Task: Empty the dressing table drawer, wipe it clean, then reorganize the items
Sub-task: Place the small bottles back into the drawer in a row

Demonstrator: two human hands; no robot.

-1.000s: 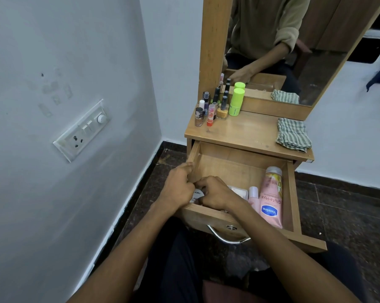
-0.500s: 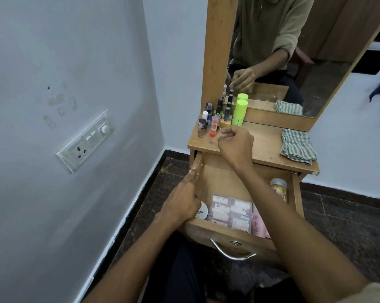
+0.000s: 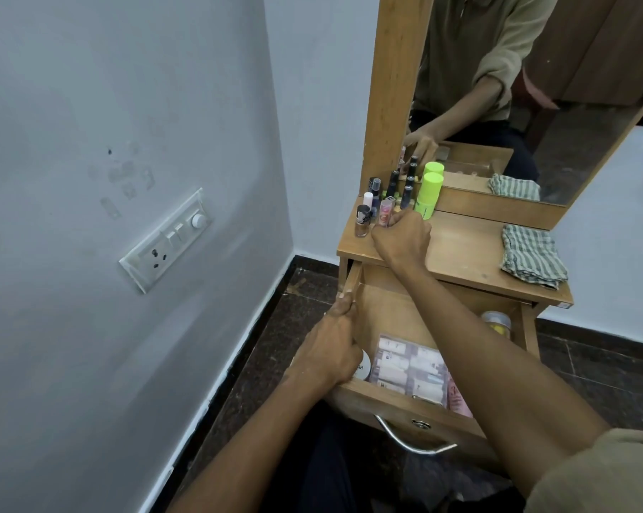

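Two hands are seen at different levels of the dressing table. The right hand (image 3: 401, 236) is reached up over the tabletop (image 3: 457, 249), its fingers curled shut just beside the cluster of small bottles (image 3: 381, 201) at the back left corner, next to the pink tube (image 3: 385, 212); whether something small is pinched inside that fist cannot be told, since the fingertips are turned away from the camera. The left hand (image 3: 331, 351) is laid on the left wall of the open drawer (image 3: 351, 283), fingers pressed together around the rim, so the drawer is judged to be steadied. Several items are left in the drawer: a flat clear pouch of sachets (image 3: 409, 368) lies near the front, its long axis running across the drawer, with a round white tin (image 3: 363, 368) just beside the left hand, a pink tube end (image 3: 457, 399) at the front right and a yellow-lidded jar (image 3: 497, 322) further back on the right. The pouch lies below and toward the person from the right hand, and nearer the left one. Emptying is judged partly done; the striped cloth (image 3: 531, 255) lies unused on the right of the tabletop.
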